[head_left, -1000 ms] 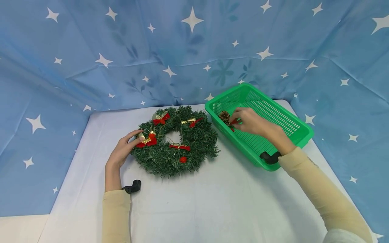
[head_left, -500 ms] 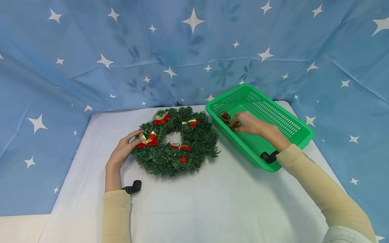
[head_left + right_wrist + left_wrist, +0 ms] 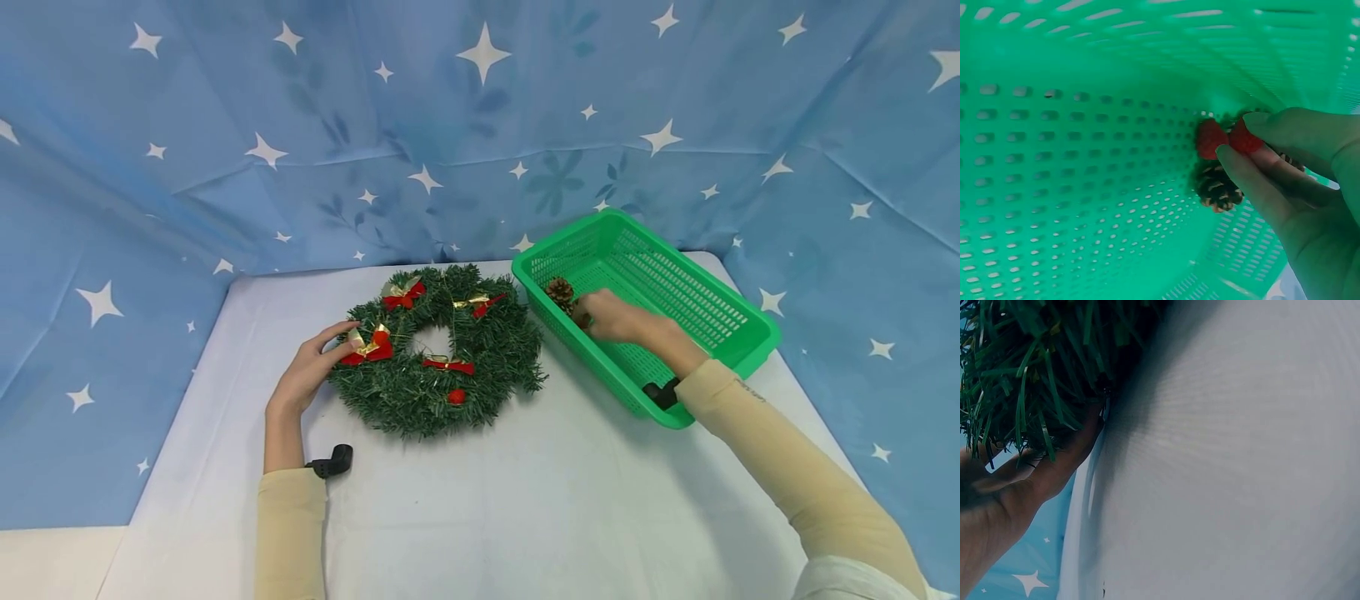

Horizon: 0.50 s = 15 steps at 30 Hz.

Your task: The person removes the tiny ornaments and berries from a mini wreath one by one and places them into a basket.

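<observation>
A green Christmas wreath (image 3: 495,367) with red-and-gold bows (image 3: 367,348) and a small red ball (image 3: 457,397) lies on the white table. My left hand (image 3: 306,371) grips the wreath's left edge, beside a bow; the left wrist view shows fingers tucked against its green needles (image 3: 1041,375). Inside the green basket (image 3: 645,412), my right hand (image 3: 618,319) reaches down to the left end. In the right wrist view its thumb and forefinger pinch a textured red ball (image 3: 1245,137). A second red ball (image 3: 1210,139) lies right beside it, with pine cones (image 3: 1217,187) around.
The basket's perforated walls surround the right hand, and its near rim passes below the wrist. Blue star-patterned cloth (image 3: 480,192) hangs behind and at both sides. Bare white tabletop (image 3: 480,517) stretches in front of the wreath.
My right hand has moved slightly down and deeper into the basket, and the red bit that showed at its fingertips is now hidden in the head view. The left hand stays on the wreath.
</observation>
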Each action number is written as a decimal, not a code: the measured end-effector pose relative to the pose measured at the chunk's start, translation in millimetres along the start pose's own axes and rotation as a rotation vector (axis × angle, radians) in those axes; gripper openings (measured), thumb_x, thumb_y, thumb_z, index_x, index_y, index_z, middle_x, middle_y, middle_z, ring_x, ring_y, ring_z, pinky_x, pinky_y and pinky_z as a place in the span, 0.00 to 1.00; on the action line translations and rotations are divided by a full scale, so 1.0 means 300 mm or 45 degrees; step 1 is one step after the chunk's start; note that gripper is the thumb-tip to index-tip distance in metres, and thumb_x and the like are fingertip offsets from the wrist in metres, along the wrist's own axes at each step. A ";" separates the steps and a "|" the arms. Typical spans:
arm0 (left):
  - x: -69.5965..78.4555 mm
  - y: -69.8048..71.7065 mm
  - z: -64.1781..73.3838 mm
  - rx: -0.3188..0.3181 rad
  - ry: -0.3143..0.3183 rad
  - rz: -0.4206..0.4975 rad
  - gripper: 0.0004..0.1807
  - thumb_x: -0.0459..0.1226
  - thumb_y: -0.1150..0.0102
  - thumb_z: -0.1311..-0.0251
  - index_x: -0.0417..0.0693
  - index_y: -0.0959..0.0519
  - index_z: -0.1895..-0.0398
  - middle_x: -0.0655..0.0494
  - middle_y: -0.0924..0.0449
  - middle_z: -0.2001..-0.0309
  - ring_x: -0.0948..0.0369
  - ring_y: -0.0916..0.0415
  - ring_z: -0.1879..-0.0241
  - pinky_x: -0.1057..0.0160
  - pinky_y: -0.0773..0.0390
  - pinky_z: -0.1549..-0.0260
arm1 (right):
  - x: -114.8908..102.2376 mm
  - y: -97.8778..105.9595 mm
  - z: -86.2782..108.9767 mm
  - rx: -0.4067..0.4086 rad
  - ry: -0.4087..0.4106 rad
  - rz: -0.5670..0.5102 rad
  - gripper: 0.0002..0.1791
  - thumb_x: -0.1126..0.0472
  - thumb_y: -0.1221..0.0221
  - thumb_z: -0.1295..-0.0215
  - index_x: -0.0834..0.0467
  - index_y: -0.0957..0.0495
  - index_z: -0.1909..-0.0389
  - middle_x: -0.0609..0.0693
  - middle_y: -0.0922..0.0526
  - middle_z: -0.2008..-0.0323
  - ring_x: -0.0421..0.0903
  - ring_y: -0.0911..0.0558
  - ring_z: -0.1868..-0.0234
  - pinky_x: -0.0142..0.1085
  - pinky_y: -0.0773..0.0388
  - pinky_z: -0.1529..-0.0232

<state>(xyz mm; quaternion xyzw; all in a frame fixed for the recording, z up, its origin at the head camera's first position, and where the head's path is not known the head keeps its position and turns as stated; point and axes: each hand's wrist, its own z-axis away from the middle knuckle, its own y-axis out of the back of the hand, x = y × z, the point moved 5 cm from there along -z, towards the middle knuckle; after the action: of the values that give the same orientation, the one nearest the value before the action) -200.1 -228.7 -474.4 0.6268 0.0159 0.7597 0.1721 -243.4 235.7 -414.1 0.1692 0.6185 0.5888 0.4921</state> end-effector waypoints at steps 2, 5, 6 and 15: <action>0.001 -0.001 -0.001 -0.002 0.001 0.001 0.36 0.49 0.42 0.25 0.51 0.38 0.20 0.48 0.58 0.16 0.43 0.64 0.17 0.31 0.53 0.24 | 0.009 -0.011 -0.001 -0.002 -0.007 -0.002 0.26 0.87 0.54 0.53 0.72 0.15 0.56 0.70 0.16 0.50 0.66 0.16 0.49 0.47 0.13 0.54; 0.000 0.000 -0.002 0.000 0.005 -0.002 0.35 0.49 0.42 0.25 0.51 0.38 0.20 0.48 0.58 0.16 0.43 0.64 0.17 0.31 0.53 0.24 | 0.016 -0.023 -0.002 0.003 0.010 0.001 0.27 0.88 0.54 0.53 0.71 0.14 0.58 0.70 0.16 0.50 0.63 0.15 0.54 0.43 0.16 0.61; -0.001 0.000 -0.003 0.000 0.005 -0.003 0.35 0.49 0.42 0.25 0.51 0.38 0.20 0.48 0.58 0.16 0.43 0.64 0.17 0.31 0.53 0.24 | 0.017 -0.026 -0.002 0.001 0.018 0.003 0.26 0.88 0.55 0.53 0.71 0.14 0.59 0.71 0.16 0.51 0.61 0.15 0.56 0.41 0.18 0.64; 0.000 0.001 -0.003 -0.002 0.003 -0.001 0.36 0.50 0.42 0.25 0.51 0.38 0.20 0.48 0.58 0.16 0.43 0.64 0.17 0.31 0.53 0.24 | 0.021 -0.034 -0.002 0.000 0.014 0.007 0.27 0.89 0.54 0.51 0.75 0.17 0.52 0.72 0.17 0.49 0.62 0.14 0.54 0.40 0.20 0.64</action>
<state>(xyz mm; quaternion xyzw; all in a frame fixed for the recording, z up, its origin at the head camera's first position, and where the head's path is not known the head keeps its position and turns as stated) -200.9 -228.9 -474.6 0.6258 0.0158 0.7604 0.1729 -243.1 237.8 -425.8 0.1677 0.6208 0.5911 0.4869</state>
